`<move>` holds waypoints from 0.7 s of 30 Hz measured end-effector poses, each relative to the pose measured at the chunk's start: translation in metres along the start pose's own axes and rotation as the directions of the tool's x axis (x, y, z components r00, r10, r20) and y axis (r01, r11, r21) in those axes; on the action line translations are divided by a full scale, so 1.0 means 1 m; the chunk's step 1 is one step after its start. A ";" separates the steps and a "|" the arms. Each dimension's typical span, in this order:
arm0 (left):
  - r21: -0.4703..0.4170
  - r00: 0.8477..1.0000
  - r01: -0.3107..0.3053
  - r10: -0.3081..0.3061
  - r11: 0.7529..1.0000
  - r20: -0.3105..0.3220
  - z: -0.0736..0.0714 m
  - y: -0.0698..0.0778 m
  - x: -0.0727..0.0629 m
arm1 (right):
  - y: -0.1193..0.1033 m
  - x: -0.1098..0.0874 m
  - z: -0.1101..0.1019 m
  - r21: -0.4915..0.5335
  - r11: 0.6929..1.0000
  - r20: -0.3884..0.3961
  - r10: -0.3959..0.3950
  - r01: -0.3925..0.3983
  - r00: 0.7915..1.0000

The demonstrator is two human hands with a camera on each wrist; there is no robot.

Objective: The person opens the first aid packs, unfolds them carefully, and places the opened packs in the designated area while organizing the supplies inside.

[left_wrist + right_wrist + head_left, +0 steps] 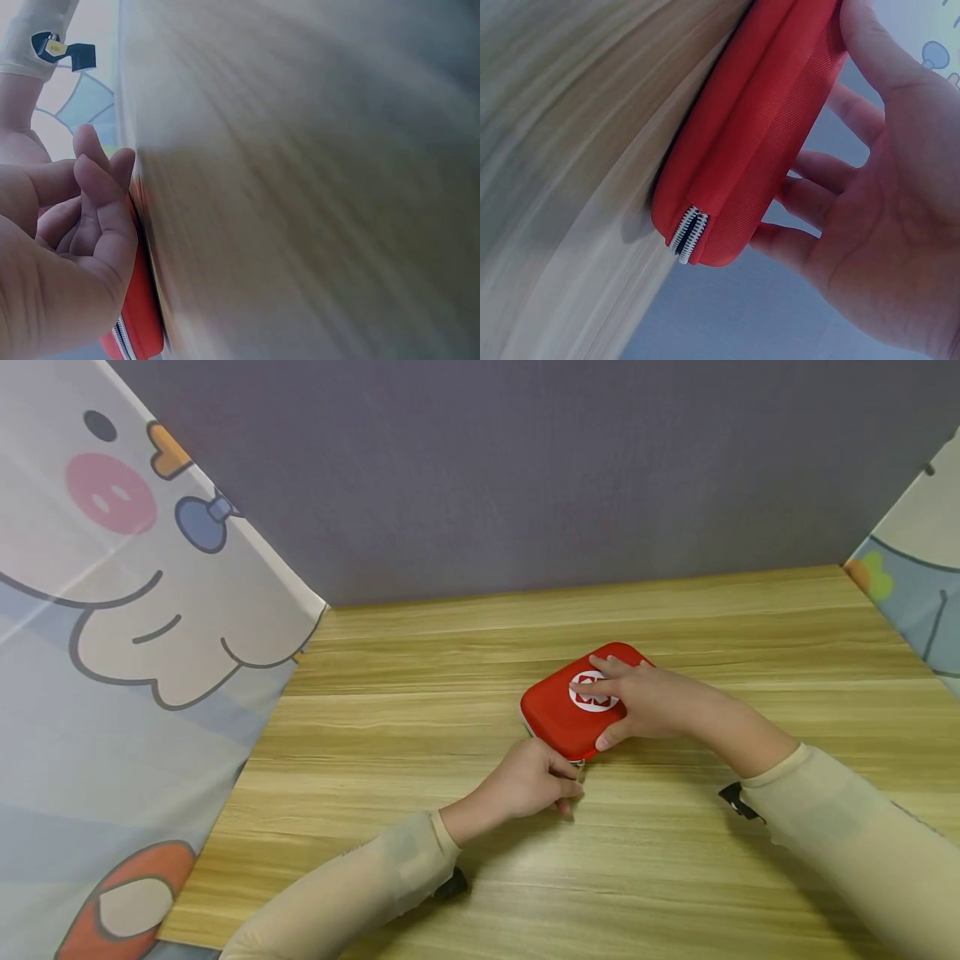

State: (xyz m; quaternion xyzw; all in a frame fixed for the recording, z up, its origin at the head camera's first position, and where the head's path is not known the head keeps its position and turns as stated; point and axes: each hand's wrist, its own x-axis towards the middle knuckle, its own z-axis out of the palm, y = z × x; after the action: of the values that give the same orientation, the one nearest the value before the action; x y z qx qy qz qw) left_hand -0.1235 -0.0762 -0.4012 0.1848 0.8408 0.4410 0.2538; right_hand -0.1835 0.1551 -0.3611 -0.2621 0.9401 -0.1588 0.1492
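Observation:
A red zippered case (pixel 551 710) with a white round emblem lies flat on the wooden table. My right hand (pixel 648 697) rests across its top with fingers spread, the thumb at its near edge. At the case's near corner, my left hand (pixel 532 781) pinches the zipper pull (pixel 581 765) between thumb and finger. The left wrist view shows the curled left fingers (pixel 105 210) beside the red case (pixel 142 307), hiding most of it. Silver zipper teeth (pixel 688 234), slightly parted, show at one end of the case in the right wrist view.
The wood-grain table (pixel 390 693) stretches around the case on all sides. A grey panel (pixel 525 468) stands along its far edge. Cartoon-printed cloth (pixel 112 610) hangs at the left, and more printed cloth (pixel 922 552) at the right.

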 end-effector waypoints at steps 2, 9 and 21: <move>-0.020 1.000 0.007 -0.007 1.000 0.000 0.000 0.000 0.000 | 0.000 0.000 0.000 -0.001 1.000 -0.001 0.001 -0.001 1.000; -0.050 1.000 0.015 -0.015 0.999 0.003 0.000 -0.005 -0.001 | 0.000 0.000 0.000 0.005 1.000 -0.003 -0.011 0.012 1.000; -0.094 0.987 0.110 -0.098 0.989 0.124 -0.013 -0.001 -0.005 | 0.003 -0.002 -0.001 0.056 0.998 -0.001 -0.040 0.040 0.999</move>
State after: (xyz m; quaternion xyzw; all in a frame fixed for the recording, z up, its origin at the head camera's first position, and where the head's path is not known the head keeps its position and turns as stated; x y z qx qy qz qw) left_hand -0.1274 -0.0884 -0.3945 0.1534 0.8094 0.4572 0.3352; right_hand -0.1836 0.1584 -0.3612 -0.2765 0.9298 -0.1882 0.1535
